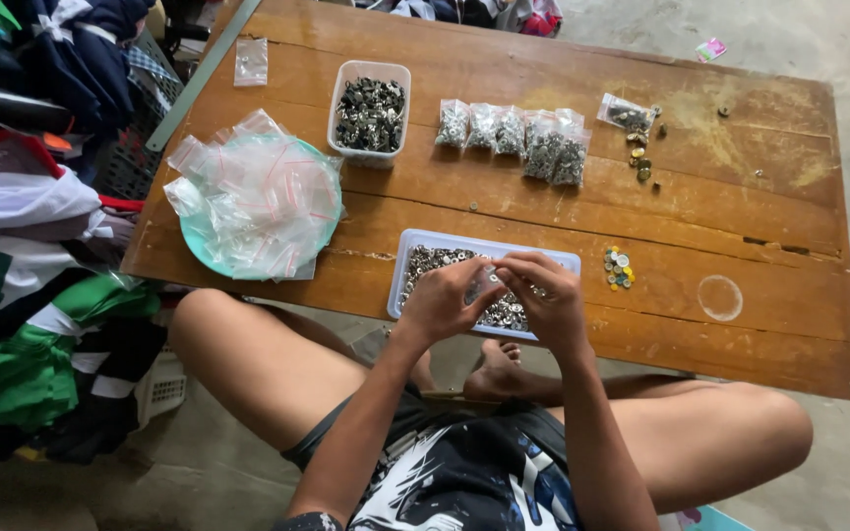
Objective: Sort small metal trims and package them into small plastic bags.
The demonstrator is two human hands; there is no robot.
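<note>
- Tray (425,243) on the table (740,197), nearest the person.
- Tub (370,110) at 11 o'clock from it.
- Plate (199,251) at 9.
- Filled bags (514,138) at 1.

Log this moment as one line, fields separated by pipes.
left hand and right hand: together pinching small clear bag | under hands: tray of silver fasteners | left: teal plate of empty bags | behind: filled bags

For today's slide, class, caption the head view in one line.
Both hands, left hand and right hand, hold a small clear bag above a tray of metal fasteners.
</note>
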